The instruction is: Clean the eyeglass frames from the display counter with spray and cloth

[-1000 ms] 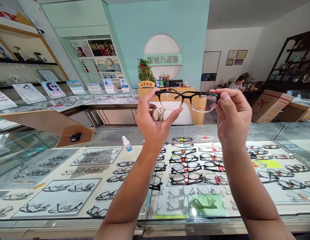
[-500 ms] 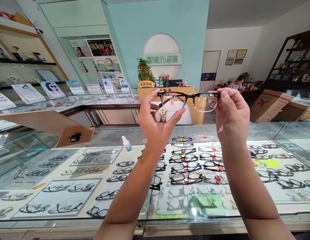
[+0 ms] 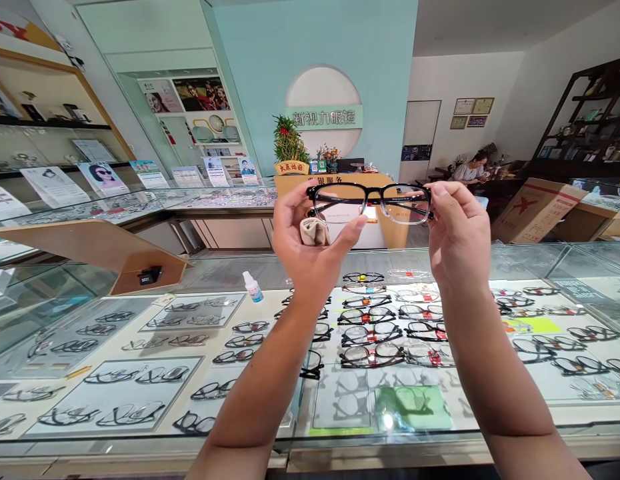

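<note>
A pair of glasses [image 3: 374, 189] with a dark upper rim and clear lower rim is held up above the glass counter, between both hands. My left hand [image 3: 313, 247] grips its left end and also has a crumpled beige cloth [image 3: 315, 231] in the palm. At the right end, the thumb and fingers of my right hand [image 3: 457, 227] pinch the frame near the hinge. Both temples show behind the lenses. Below, rows of glasses [image 3: 373, 335] lie in the display case.
A small white and blue bottle [image 3: 253, 287] stands on the counter [image 3: 210, 272], left of my forearms. A tilted wooden board [image 3: 105, 247] is at the left. Farther back are a reception desk [image 3: 397, 233], a large carton [image 3: 537, 210] and a seated person [image 3: 473, 170].
The glasses have shifted slightly left and turned, so the temples show more behind the lenses. My right hand has moved a little left with them. The cloth shows more fully.
</note>
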The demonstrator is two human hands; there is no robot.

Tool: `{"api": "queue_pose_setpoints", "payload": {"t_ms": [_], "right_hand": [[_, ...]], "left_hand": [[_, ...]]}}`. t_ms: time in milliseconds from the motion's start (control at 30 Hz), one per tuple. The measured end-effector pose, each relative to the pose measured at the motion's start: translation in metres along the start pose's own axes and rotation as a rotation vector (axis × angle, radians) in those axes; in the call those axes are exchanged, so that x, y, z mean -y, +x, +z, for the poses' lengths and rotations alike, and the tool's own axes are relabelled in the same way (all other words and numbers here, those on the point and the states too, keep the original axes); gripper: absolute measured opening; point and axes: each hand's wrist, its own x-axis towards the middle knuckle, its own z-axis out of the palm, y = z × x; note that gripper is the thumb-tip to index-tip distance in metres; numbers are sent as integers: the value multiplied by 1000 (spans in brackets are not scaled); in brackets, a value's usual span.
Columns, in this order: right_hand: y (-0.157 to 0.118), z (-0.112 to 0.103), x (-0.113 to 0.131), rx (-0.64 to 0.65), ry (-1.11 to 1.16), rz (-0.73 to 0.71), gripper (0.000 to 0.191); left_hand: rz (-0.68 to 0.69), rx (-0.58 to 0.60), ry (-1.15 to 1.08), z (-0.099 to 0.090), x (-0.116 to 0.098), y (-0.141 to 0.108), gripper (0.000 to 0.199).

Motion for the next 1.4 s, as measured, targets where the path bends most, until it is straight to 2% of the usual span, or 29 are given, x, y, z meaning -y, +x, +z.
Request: {"api": "queue_pose_setpoints", "payload": {"t_ms": [367, 467, 567, 667, 800, 933, 1000, 1133, 1200, 1300, 1400], "right_hand": [[0, 1, -3, 18, -35, 184, 15], [0, 1, -3, 11, -23, 187, 15], [-1, 2, -1, 13, -14, 128, 16], [-3, 3, 1, -3, -3, 1, 17], [-4, 3, 4, 12, -51, -129, 21], [-5, 3, 6, 111, -133, -195, 29], [-7, 5, 7, 176, -177, -240, 24], [-11, 9, 10, 255, -253, -311, 11], [-12, 10, 11, 287, -247, -337, 9], [-11, 9, 11, 328, -254, -361, 11], [-10, 7, 11, 342, -303, -358, 11]], "left_hand": [[-38, -27, 39, -1, -3, -2, 76], [-51, -29, 26, -1, -2, 0, 75], [-117, 15, -30, -2, 0, 3, 72], [-237, 92, -115, -2, 2, 6, 73], [-392, 131, -214, -1, 3, 7, 79], [-622, 193, -413, 1, -1, 10, 72], [-762, 263, -547, 1, -4, 13, 66], [-1071, 514, -790, 2, -8, 15, 60], [-1193, 604, -908, 2, -8, 14, 56], [-1313, 658, -1006, 3, -6, 11, 51], [-1384, 679, -1008, 2, -5, 11, 51]]}}
